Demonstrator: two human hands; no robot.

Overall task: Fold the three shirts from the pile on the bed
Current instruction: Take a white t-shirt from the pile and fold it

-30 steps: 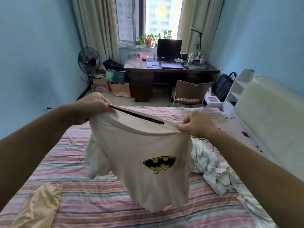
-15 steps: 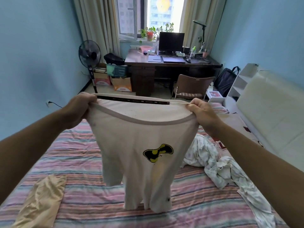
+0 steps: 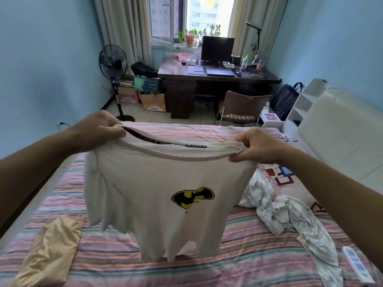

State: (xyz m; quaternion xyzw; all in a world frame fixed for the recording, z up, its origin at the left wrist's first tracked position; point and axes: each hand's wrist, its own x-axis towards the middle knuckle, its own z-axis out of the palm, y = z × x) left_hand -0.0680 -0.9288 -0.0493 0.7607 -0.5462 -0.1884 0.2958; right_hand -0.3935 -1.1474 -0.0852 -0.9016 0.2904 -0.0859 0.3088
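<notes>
A white T-shirt [image 3: 157,183] with a black and yellow bat logo hangs in the air above the striped bed [image 3: 238,251]. My left hand [image 3: 99,129] grips its left shoulder at the collar. My right hand [image 3: 257,146] pinches the right shoulder. The hem dangles just over the sheet. A beige shirt [image 3: 49,247] lies flat at the bed's near left. A crumpled white patterned shirt [image 3: 290,216] lies at the right side of the bed.
A white remote [image 3: 355,264] lies near the bed's right edge, beside a cream headboard [image 3: 339,133]. Beyond the bed stand a brown chair [image 3: 242,108], a dark desk [image 3: 217,76] with a monitor, a standing fan [image 3: 113,65] and cardboard boxes.
The shirt has been shaken and lowered a little, and it now hangs wider with the logo facing me. Both hands kept their hold on the shoulders.
</notes>
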